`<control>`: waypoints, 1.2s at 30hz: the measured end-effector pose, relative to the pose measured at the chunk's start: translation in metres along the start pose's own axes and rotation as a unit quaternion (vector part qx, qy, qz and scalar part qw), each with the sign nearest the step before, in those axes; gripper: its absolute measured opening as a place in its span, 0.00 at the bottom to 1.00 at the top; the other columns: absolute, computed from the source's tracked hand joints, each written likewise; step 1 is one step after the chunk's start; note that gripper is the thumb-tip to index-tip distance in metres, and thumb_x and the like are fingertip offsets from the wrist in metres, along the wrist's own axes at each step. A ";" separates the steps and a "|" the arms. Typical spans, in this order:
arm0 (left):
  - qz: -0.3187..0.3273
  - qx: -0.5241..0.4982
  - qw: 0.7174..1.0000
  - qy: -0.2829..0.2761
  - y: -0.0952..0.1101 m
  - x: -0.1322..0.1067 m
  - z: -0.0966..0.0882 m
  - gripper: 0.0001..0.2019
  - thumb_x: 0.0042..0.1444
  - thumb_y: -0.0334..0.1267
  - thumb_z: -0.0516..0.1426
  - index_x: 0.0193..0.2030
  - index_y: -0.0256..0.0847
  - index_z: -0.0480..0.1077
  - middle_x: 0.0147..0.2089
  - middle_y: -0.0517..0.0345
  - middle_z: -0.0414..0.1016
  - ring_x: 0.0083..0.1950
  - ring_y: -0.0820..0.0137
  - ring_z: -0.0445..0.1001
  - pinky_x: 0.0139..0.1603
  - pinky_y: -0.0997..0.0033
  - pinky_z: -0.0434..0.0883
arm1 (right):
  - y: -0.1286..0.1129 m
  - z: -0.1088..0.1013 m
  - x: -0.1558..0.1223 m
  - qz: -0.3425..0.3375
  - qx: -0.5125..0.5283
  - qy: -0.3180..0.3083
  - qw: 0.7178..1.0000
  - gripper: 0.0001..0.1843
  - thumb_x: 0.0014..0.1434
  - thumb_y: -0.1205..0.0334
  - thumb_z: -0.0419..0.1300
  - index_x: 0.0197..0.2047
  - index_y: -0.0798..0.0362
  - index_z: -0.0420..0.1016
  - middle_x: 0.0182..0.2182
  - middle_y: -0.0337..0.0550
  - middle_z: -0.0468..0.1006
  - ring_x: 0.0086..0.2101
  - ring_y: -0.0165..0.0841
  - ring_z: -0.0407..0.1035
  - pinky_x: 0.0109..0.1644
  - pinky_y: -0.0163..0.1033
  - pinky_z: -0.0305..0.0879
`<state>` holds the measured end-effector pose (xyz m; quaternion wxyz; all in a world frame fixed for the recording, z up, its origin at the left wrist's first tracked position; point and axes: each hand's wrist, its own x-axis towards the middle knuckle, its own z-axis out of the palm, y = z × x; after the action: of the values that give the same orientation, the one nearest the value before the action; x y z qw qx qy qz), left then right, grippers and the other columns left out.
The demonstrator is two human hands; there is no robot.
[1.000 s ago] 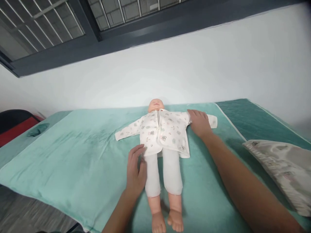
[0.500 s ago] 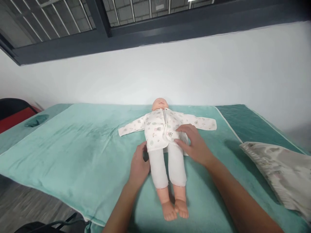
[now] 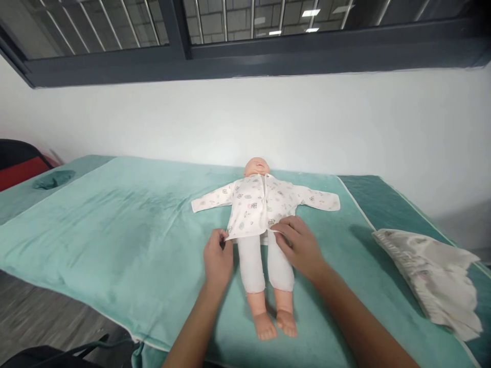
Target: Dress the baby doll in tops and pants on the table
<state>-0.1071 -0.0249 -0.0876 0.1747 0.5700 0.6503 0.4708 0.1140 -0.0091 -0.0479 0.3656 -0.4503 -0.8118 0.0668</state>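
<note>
A baby doll lies on its back on a mint-green towel, head toward the wall. It wears a white printed shirt with both sleeves spread out, and white leggings. My left hand pinches the shirt's lower hem at the doll's right hip. My right hand rests with bent fingers on the hem at the other hip.
A folded pale printed cloth lies at the right on a darker green cover. A white wall and dark window frame stand behind. A red and black seat shows at far left. The towel's front edge hangs near the floor.
My right hand moved from the doll's left sleeve down across the shirt to its hem. My left hand shifted up slightly and closed on the hem. The camera tilted up.
</note>
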 end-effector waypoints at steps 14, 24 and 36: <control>0.055 0.114 0.992 -0.006 -0.008 0.001 0.005 0.06 0.53 0.27 0.52 0.33 0.44 0.61 0.34 0.58 0.70 0.39 0.63 0.69 0.41 0.65 0.64 | 0.016 0.004 0.112 0.261 -0.033 -0.013 0.965 0.19 0.63 0.47 0.51 0.46 0.54 0.68 0.45 0.51 0.73 0.43 0.40 0.69 0.46 0.43 0.62; 0.049 0.118 0.992 -0.011 -0.012 0.002 0.008 0.06 0.55 0.27 0.52 0.33 0.43 0.62 0.34 0.58 0.70 0.40 0.64 0.67 0.43 0.64 0.62 | 0.021 0.016 0.163 0.262 -0.072 -0.077 0.959 0.07 0.62 0.67 0.49 0.38 0.55 0.68 0.35 0.50 0.76 0.31 0.36 0.68 0.33 0.38 0.57; 0.047 0.088 0.995 -0.020 -0.009 0.003 0.007 0.06 0.55 0.28 0.52 0.35 0.43 0.60 0.41 0.57 0.73 0.44 0.64 0.70 0.47 0.62 0.61 | 0.006 0.018 0.076 0.072 0.067 0.059 0.993 0.18 0.65 0.56 0.53 0.57 0.49 0.66 0.53 0.48 0.70 0.56 0.40 0.63 0.60 0.48 0.60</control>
<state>-0.1082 -0.0188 -0.0977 0.1150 0.6224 0.6579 0.4081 0.0814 0.0577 -0.0225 0.4368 -0.4855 -0.7477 0.1203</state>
